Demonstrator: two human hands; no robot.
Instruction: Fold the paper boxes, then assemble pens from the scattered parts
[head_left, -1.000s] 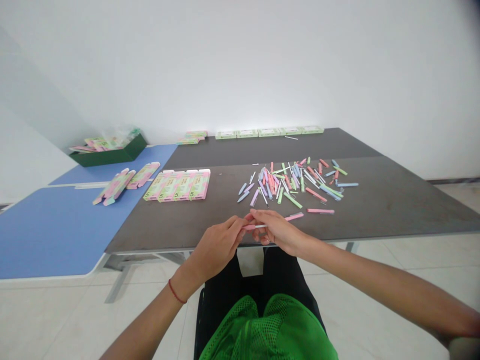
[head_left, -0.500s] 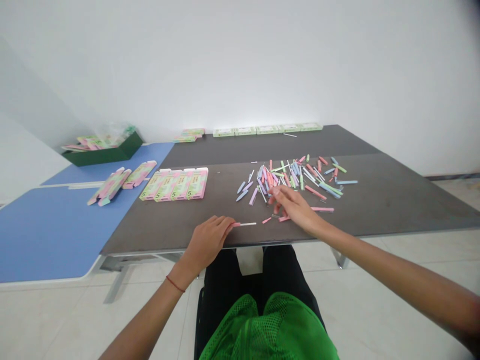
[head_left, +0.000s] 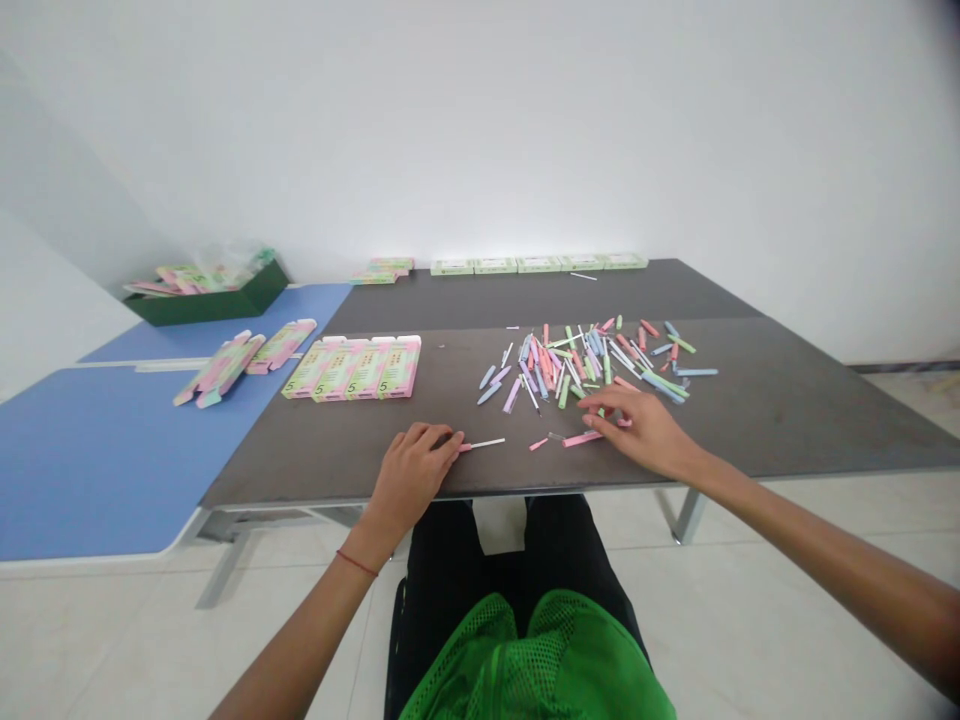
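Note:
My left hand (head_left: 420, 470) rests at the table's near edge, its fingers closed on a pink pen part (head_left: 466, 447) with a thin white stick pointing right. To the right, my right hand (head_left: 637, 425) hovers low over the near side of a loose pile of pastel pen parts (head_left: 551, 365). Its thumb and fingers are apart, close to a green pen piece (head_left: 577, 392). Below that hand lies a long pink pen barrel (head_left: 581, 439), partly covered by it. A small pink tip (head_left: 538, 444) and a short clear piece (head_left: 556, 436) lie between the hands.
Pink-and-green cartons (head_left: 352, 370) stand in a row at the left of the dark table (head_left: 465, 470). Flattened cartons (head_left: 221, 370) overlap the blue table (head_left: 90, 460). A dark green box (head_left: 217, 305) holds more packaging. Pale boxes (head_left: 538, 264) line the back edge.
My right hand has moved right and slightly toward me, uncovering part of the pile. My left hand stays near the same place, still holding the pink pen part.

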